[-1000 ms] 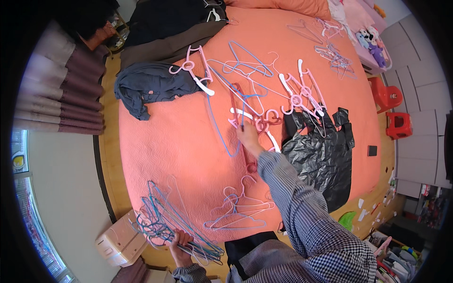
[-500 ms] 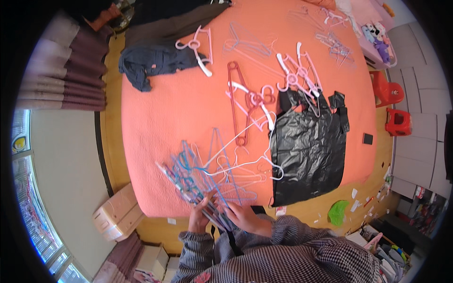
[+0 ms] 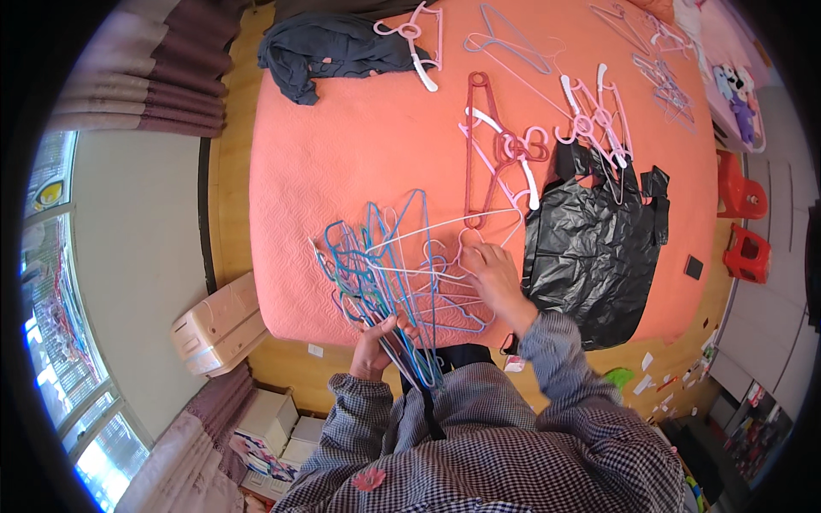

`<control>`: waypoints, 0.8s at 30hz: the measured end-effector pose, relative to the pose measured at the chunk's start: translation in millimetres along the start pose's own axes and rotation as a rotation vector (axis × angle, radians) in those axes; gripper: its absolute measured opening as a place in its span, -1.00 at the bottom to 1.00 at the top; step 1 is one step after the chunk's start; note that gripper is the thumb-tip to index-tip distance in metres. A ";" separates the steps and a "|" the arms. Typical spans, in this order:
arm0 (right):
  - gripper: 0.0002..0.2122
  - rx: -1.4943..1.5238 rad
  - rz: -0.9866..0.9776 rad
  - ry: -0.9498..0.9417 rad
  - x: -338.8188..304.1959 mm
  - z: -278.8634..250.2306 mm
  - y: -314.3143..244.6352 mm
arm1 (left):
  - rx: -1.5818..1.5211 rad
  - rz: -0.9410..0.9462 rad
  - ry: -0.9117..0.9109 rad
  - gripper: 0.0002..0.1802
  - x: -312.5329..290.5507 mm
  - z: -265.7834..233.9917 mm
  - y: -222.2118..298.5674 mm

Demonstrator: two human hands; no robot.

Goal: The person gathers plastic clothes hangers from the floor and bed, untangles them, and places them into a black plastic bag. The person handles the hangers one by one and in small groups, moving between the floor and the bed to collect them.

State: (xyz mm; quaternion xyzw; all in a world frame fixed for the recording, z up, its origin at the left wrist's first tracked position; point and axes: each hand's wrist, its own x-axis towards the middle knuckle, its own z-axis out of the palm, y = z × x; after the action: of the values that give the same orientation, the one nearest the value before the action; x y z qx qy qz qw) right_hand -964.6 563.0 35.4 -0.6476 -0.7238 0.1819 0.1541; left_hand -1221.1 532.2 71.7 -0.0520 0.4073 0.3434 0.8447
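Note:
In my left hand [image 3: 375, 346], closed, is a bundle of thin clothes hangers [image 3: 357, 286], mostly blue and teal with some pale ones. Their hooks fan out over the near left of the bed. My right hand [image 3: 494, 274] reaches over the bed with fingers bent around the neck of a white hanger [image 3: 428, 224], its hook hidden under the hand. One end of that white hanger overlaps the bundle. Beneath lie a few loose pale pink wire hangers [image 3: 453, 309]. Just beyond my right hand are a dark red hanger [image 3: 469, 162] and a pink-and-white hanger [image 3: 528, 175].
A black plastic bag [image 3: 590, 256] lies right of my right hand, with pink-and-white hangers [image 3: 585, 125] at its top. More hangers [image 3: 665, 85] and dark clothing [image 3: 342, 51] rest farther back on the orange bedspread [image 3: 342, 154]. Red stools [image 3: 746, 255] stand beyond the right edge.
My right hand has left the bundle and moved forward and right to the white hanger. My left hand still holds the bundle. The whole view has shifted.

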 end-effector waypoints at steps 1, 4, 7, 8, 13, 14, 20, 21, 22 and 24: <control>-0.70 0.116 -0.085 -0.104 -0.4 13.3 17.0 | 0.041 0.004 -0.003 -0.77 1.2 -0.1 0.7; -0.80 0.291 -0.194 -0.265 4.6 12.4 35.4 | 0.157 0.002 0.010 -0.72 1.8 -4.5 6.0; -0.85 0.303 -0.230 -0.305 16.5 -40.5 9.2 | 0.062 0.010 0.071 -0.80 -8.0 -15.2 10.6; -0.85 0.284 -0.240 -0.301 24.2 -73.8 -2.9 | 0.140 0.009 0.078 -0.82 -12.5 -16.6 14.8; -0.85 0.981 0.114 -0.660 28.8 -169.9 -34.5 | 0.613 0.010 0.142 -0.99 -33.9 13.9 30.4; -0.84 1.091 0.224 -0.710 30.6 -184.9 -39.2 | 0.740 0.003 0.148 -0.99 -39.3 15.7 34.6; -0.82 1.644 0.859 -0.665 50.9 -182.9 -8.9 | 0.818 -0.027 -0.034 -0.94 -78.0 1.5 57.5; -0.81 1.701 0.880 -0.683 59.0 -183.2 9.1 | 0.894 0.001 -0.147 -0.87 -86.3 -2.5 60.8; -0.79 1.328 0.794 -0.706 55.8 -171.3 25.4 | 0.924 0.009 -0.219 -0.80 -94.0 -0.9 65.3; -0.75 0.598 0.618 -0.691 45.3 -152.9 55.3 | 0.607 0.006 -0.154 -0.73 -106.9 20.1 64.7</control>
State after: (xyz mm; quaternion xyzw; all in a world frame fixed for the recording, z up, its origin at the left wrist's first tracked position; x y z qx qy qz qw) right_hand -851.0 623.0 144.8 -0.6604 -0.4254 0.6183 0.0240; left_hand -1294.5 531.1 174.9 0.2298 0.4263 0.2114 0.8490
